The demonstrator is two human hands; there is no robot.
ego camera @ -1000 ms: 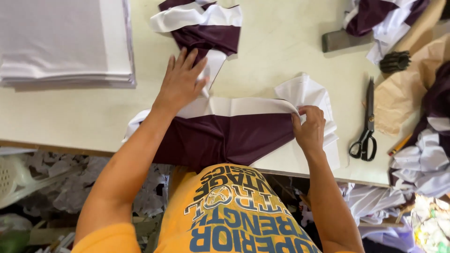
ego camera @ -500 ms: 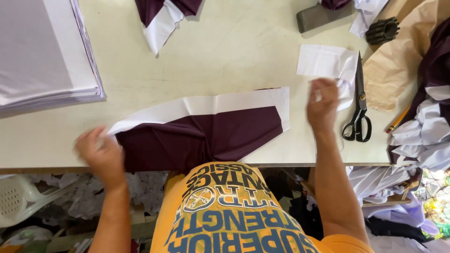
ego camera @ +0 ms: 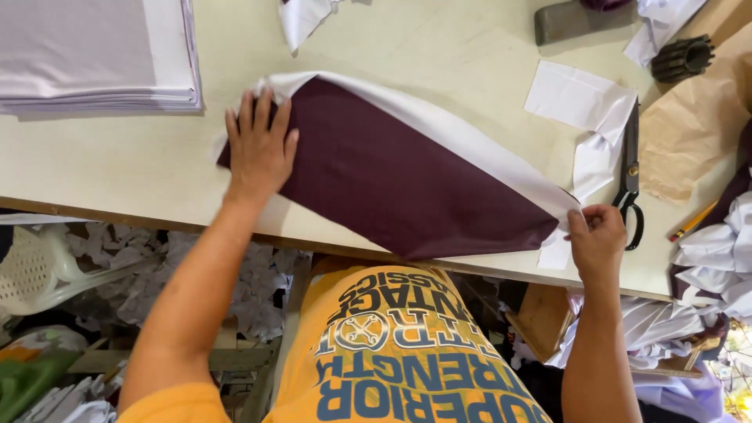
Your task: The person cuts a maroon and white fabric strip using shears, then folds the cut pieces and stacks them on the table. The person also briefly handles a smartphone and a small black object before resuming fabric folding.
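My left hand (ego camera: 258, 149) lies flat, fingers spread, pinning the maroon fabric piece (ego camera: 399, 176) w/ white backing; right hand (ego camera: 597, 235) pinches its far corner, closed. Fabric spans btwn both. I'd keep tension even, edges aligned. Scissors (ego camera: 629, 176) just beyond right hand.

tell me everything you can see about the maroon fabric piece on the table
The maroon fabric piece is a flat, matte, curved panel lying on a white layer that shows along its upper edge. It runs diagonally across the pale table. The left hand presses flat on its left end; the right hand pinches its right tip.
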